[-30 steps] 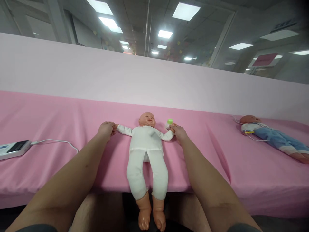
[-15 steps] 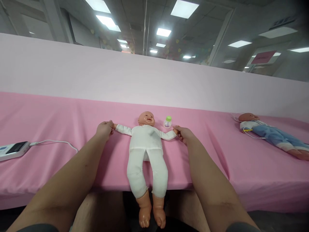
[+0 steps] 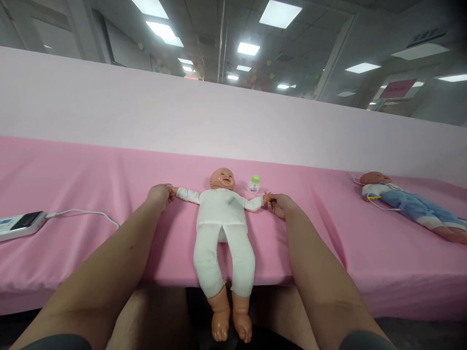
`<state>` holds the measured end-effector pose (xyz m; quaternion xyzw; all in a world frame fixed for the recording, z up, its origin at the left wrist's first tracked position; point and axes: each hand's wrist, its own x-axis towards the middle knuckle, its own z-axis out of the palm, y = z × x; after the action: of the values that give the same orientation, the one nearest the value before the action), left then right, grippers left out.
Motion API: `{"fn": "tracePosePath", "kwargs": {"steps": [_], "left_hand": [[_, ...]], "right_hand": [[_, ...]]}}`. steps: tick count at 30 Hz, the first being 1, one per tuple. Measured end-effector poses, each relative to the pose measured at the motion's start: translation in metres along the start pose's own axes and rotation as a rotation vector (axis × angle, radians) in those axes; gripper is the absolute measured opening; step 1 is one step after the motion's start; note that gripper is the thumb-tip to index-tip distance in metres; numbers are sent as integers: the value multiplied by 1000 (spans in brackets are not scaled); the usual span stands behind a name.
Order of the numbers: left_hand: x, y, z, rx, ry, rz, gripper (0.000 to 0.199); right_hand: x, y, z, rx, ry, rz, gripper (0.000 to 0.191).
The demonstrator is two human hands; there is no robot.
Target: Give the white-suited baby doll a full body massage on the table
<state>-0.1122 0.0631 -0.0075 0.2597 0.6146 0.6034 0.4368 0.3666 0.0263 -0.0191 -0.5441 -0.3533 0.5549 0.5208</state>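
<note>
At the far left, a white device [image 3: 22,226] is set on the pink-covered tabletop [image 3: 310,233], joined to a white cable [image 3: 85,211]. By the closed fingers of the left hand [image 3: 159,195], one hand of the white-clad doll [image 3: 221,208] is gripped. The doll is laid face up in the middle, its feet hung past the front edge. A green-capped bottle [image 3: 254,184] is placed near its head. The doll's other hand is pinched by the fingers of the right hand [image 3: 281,205]. Farther right, a second doll [image 3: 408,203], dressed in blue and white, is laid well apart.
</note>
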Motion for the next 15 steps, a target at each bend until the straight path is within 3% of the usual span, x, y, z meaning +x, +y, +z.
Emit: {"fn": "tracePosePath", "kwargs": {"steps": [5, 15], "left_hand": [[-1, -4, -3, 12, -38, 54, 14], [-6, -5, -6, 6, -51, 117, 6]], "right_hand": [[-7, -4, 1, 133, -83, 69, 6], [3, 3, 5, 22, 88, 40, 20]]}}
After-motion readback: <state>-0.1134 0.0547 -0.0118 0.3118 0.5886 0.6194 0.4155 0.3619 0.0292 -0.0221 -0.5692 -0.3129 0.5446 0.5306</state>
